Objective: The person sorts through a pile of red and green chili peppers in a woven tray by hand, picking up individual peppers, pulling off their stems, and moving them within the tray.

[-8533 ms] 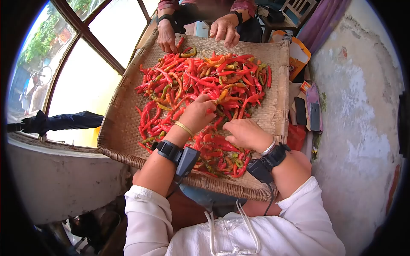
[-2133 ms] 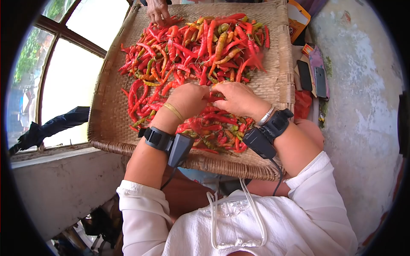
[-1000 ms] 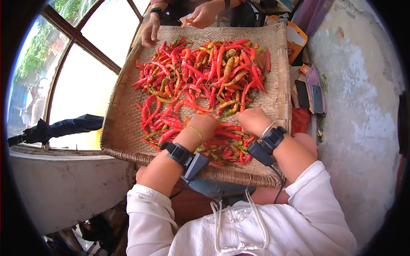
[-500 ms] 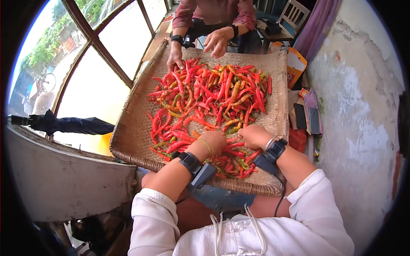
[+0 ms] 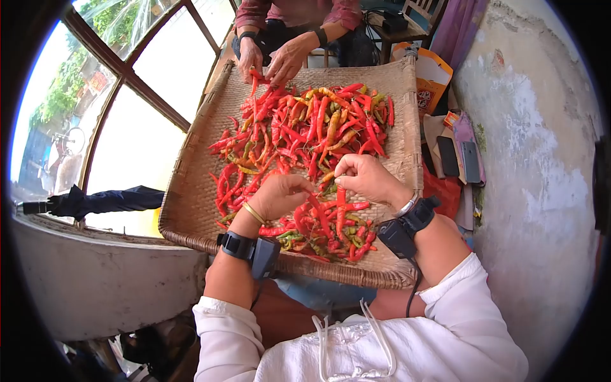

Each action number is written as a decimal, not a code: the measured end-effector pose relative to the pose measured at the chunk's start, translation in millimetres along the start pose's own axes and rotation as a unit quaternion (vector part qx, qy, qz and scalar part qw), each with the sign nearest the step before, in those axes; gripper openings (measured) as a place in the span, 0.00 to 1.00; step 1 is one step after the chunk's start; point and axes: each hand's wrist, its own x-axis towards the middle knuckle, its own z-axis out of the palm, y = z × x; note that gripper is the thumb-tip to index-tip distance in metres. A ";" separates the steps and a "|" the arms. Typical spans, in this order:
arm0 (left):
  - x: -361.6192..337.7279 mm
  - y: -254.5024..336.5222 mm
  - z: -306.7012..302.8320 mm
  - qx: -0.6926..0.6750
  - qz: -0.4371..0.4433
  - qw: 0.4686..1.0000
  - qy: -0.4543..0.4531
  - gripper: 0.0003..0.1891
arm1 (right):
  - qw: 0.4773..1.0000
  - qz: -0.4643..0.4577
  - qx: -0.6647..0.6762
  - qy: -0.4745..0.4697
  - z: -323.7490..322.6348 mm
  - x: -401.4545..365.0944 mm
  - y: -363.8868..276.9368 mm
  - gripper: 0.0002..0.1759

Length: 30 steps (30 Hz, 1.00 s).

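A large woven tray (image 5: 191, 184) lies in front of me, with a big heap of red and some yellow-green chili peppers (image 5: 296, 127) on it. A smaller pile of peppers (image 5: 299, 239) lies at its near side. My left hand (image 5: 280, 196) is closed in a pinch above the near pile, and a red pepper (image 5: 319, 215) hangs from its fingers. To its right, my right hand (image 5: 369, 178) pinches another red pepper (image 5: 341, 207), which hangs down from the fingertips.
Across the tray sits another person, whose hands (image 5: 283, 60) hold a red pepper at the far left of the heap. A folded dark umbrella (image 5: 114, 200) rests by the window. Two phones (image 5: 470, 162) and bags lie by the right wall.
Both my hands have risen from the pile, each with a red pepper. The other person's hands have come together around a pepper. The view has shifted slightly.
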 end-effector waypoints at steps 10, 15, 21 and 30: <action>28.6 -8.5 -44.3 -0.279 0.042 0.889 0.360 0.05 | 0.998 -0.019 0.016 -0.064 16.1 0.3 1.6 0.08; 49.8 -9.8 -39.9 -0.357 0.019 0.839 0.410 0.14 | 0.993 0.031 0.084 -0.079 21.6 7.2 -2.6 0.06; 28.4 5.5 10.0 0.200 0.115 0.919 0.321 0.17 | 0.984 0.058 0.165 -0.018 20.3 13.5 -2.3 0.07; 13.0 13.2 20.4 -0.123 -0.097 0.987 -0.043 0.12 | 0.959 0.071 0.270 0.042 19.0 13.6 3.6 0.07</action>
